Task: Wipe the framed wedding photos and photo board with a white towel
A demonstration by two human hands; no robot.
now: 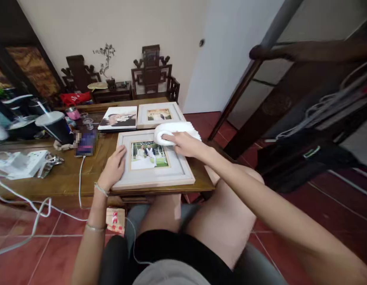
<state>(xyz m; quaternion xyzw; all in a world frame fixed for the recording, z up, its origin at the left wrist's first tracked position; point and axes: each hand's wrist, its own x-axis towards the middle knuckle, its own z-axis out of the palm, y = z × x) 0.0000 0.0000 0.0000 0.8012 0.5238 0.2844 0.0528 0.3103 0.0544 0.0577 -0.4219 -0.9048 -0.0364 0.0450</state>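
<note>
A pale-framed photo point(153, 174) lies flat at the near edge of a low wooden table point(61, 178). My left hand point(113, 168) rests flat on the frame's left border, fingers stretched out. My right hand point(183, 144) presses a white folded cloth point(173, 128) onto the frame's upper right corner, fingers lying over the cloth. Behind it lie a second framed photo point(159, 114) and an unframed photo print point(119, 117).
A phone point(86, 144) on a white cable, a dark lidded cup point(55, 126) with straw, a pink cup point(73, 113) and a white power strip point(31, 161) sit on the table's left. Carved wooden chairs point(152, 73) stand behind. A dark stair rail point(260, 55) rises at right. Red tile floor.
</note>
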